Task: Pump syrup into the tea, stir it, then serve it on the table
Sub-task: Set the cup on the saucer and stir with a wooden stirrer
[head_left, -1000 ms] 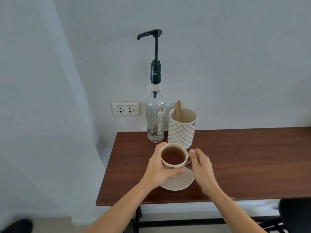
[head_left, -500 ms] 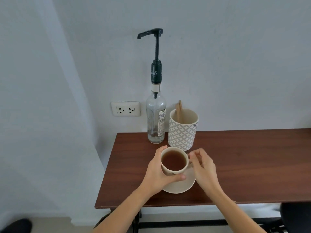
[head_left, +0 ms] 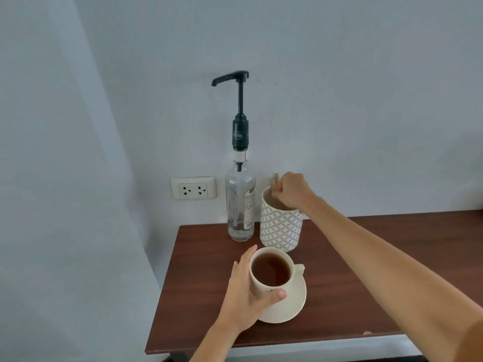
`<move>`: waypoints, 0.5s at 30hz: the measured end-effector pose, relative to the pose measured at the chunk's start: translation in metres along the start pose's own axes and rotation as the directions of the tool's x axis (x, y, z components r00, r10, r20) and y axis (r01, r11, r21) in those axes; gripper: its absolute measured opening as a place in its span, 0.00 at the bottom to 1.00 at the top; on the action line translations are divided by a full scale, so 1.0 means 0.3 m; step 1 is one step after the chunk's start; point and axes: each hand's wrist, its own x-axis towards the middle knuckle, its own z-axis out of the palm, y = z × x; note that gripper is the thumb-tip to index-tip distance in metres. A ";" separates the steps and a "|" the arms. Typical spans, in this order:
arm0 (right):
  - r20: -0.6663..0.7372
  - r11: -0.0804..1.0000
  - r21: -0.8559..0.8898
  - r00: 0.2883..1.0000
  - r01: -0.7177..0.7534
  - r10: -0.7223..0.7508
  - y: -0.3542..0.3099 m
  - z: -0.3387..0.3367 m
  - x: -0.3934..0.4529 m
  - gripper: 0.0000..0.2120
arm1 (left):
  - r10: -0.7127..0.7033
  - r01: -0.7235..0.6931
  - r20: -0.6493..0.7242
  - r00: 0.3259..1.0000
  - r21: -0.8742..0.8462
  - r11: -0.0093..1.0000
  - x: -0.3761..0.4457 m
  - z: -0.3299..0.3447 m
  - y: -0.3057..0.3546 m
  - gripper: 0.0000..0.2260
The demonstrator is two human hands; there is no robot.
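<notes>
A cream cup of brown tea (head_left: 271, 269) stands on a cream saucer (head_left: 294, 305) near the table's front left. My left hand (head_left: 244, 291) wraps around the cup's left side. Behind it stands a clear syrup bottle (head_left: 240, 205) with a tall black pump (head_left: 236, 82), its spout pointing left. Right of the bottle is a white patterned holder (head_left: 281, 228). My right hand (head_left: 291, 190) is over the holder's mouth, its fingers closed on a wooden stirrer (head_left: 275, 181) that pokes out of the top.
The dark wooden table (head_left: 366, 270) stands against a white wall, with its left edge and front edge close to the cup. A double wall socket (head_left: 193, 188) sits left of the bottle. The table's right part stretches under my right forearm.
My right hand left the cup's handle and went up and back to the holder, closing on the wooden stirrer. My left hand stays on the cup. The view tilted down a little.
</notes>
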 end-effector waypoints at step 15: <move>-0.125 0.986 0.163 0.990 -0.038 0.058 0.072 -0.054 -0.003 0.11 | 0.053 -0.054 0.020 0.998 0.042 0.998 0.006 0.007 0.011 0.37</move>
